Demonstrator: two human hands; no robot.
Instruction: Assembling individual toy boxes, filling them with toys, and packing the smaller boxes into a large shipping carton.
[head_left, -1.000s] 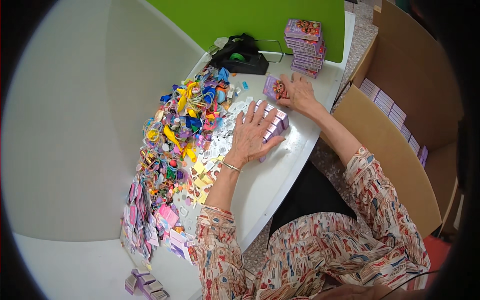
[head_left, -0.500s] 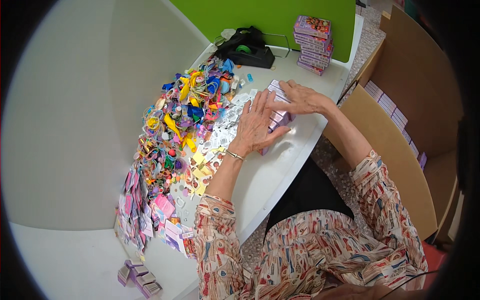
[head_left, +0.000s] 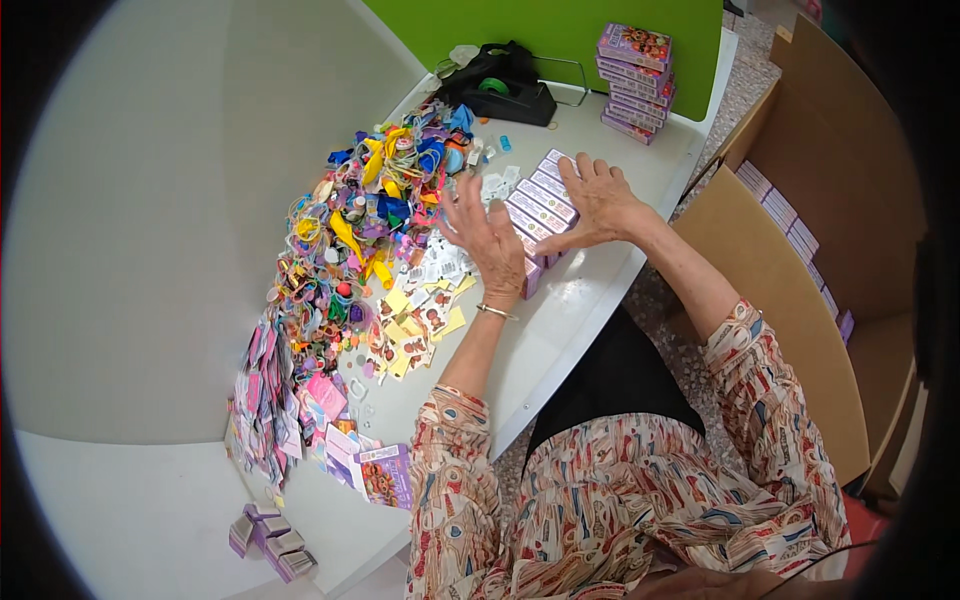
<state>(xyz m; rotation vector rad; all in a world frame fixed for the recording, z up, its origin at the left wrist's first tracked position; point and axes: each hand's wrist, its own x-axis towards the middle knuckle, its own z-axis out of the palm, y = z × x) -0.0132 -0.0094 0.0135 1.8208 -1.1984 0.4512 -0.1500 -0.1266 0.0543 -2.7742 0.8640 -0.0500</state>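
A row of small purple and white cardboard boxes [head_left: 541,205] stands on the table in front of me, narrow sides up and pressed together. My right hand [head_left: 604,208] rests along the right side of this row, fingers stretched and thumb apart, touching the boxes. Raised at the row's left near end is my left hand [head_left: 490,243], its fingers spread and holding nothing; whether it touches the nearest box I cannot tell. Just left of it lie white printed slips [head_left: 440,262] and yellow-backed sticker sheets [head_left: 410,335].
A long heap of colourful trinkets [head_left: 350,220] lines the grey partition. Pink packets [head_left: 265,395] lie nearer, and purple boxes [head_left: 272,540] at lower left. A black tape dispenser [head_left: 515,100] and a box stack [head_left: 637,80] stand at the back. A large carton [head_left: 780,320] sits at right.
My left hand has lifted off the boxes and moved slightly left, fingers spreading. My right hand has shifted a little right, uncovering more of the row.
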